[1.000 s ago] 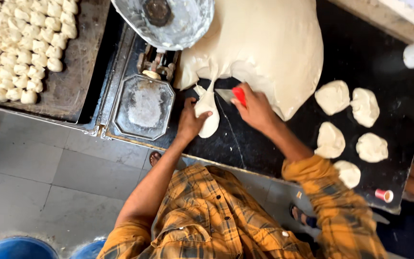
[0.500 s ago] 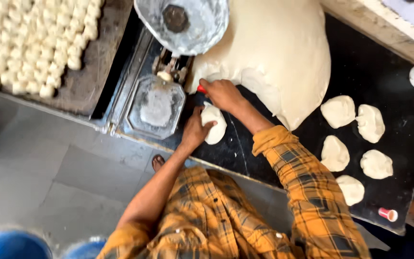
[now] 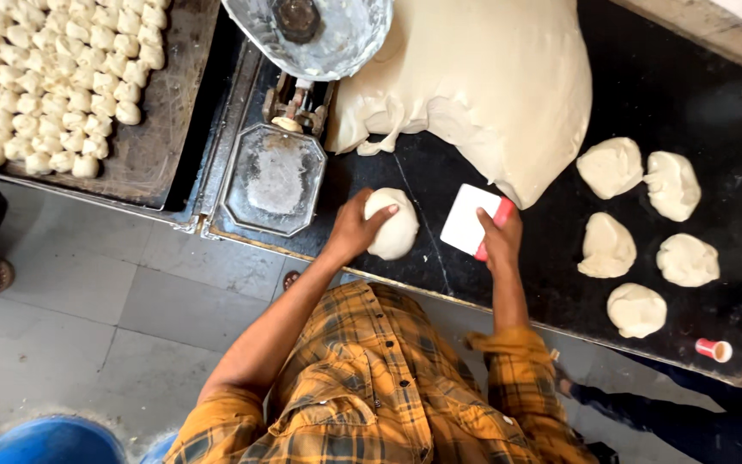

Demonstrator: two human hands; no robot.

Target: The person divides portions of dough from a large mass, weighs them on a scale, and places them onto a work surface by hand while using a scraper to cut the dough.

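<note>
Dough piece (image 3: pixel 392 225) on black table (image 3: pixel 714 90), just below big dough mass (image 3: pixel 491 82). My left hand (image 3: pixel 352 230) cups its side, fingers curled on it. My right hand (image 3: pixel 501 242) pinches white scraper (image 3: pixel 471 219) by red edge, blade flat just right of piece. Scale pan (image 3: pixel 275 179) near left; 5 cut lumps (image 3: pixel 637 219) well right. Risk: piece sticks, tears on unfloured table; loose grip drops scraper.

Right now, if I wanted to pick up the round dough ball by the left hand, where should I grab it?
Probably cup the dough ball from above, fingers around its sides. It is a smooth rounded lump lying flat on the black counter, with no handle or edge. The left hand already covers its left side, so its right side, facing the white scraper, is freer. Grip gently; it looks soft.
</note>
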